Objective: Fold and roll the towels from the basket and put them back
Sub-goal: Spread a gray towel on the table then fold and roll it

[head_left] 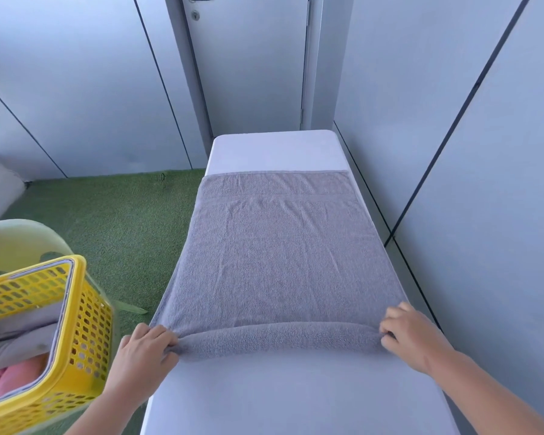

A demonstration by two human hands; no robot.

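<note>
The grey towel (280, 252) lies flat along the white bench (264, 400), with its far hem short of the bench's far end. Its near edge is turned over into a low roll (280, 339) that runs across between my hands. My left hand (145, 350) grips the left end of that roll, fingers (162, 334) curled over and pinching the cloth. My right hand (409, 337) grips the right end the same way, fingers bent down into the pile. The yellow basket (85, 324) sits off to my left, beside the bench and above the green turf (113, 221), with a folded grey towel (16, 337) and something pink (10, 381) inside. I cannot tell what it stands on.

I judge this to be the very start of the rolling, and the start is where it could go wrong. The roll looks soft, and it bows away from me in the middle because I hold only its ends. If the core is slack, the whole bundle will probably be loose and may open once it goes into the basket. If one hand runs ahead of the other, the roll will likely skew into a cone. The towel's left side lies right at the bench's edge, so it could slip over and drag that end. The faint creases in the flat part may get wound in.
</note>
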